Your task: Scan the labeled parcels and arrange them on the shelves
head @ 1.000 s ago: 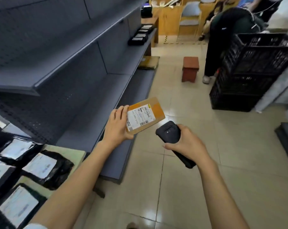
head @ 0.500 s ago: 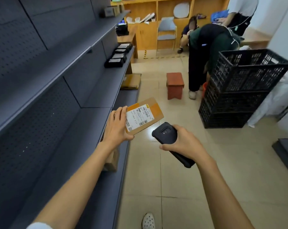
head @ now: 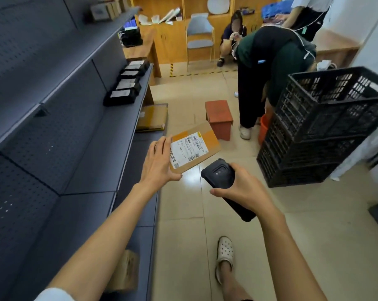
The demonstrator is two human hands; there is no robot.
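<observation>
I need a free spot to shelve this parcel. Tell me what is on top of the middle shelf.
The middle shelf carries a row of black parcels with white labels at its far end; the nearer stretch shows bare surface. What lies under those parcels cannot be seen. The left hand holds the brown parcel.

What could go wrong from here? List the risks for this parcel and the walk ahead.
1. The left hand grips the brown parcel only along one edge; it might slip out.
2. The scanner in the right hand sits below the label, perhaps at too flat an angle to read the barcode.
3. The red stool and stacked black crates narrow the aisle; with eyes on the parcel, a trip is possible.
</observation>
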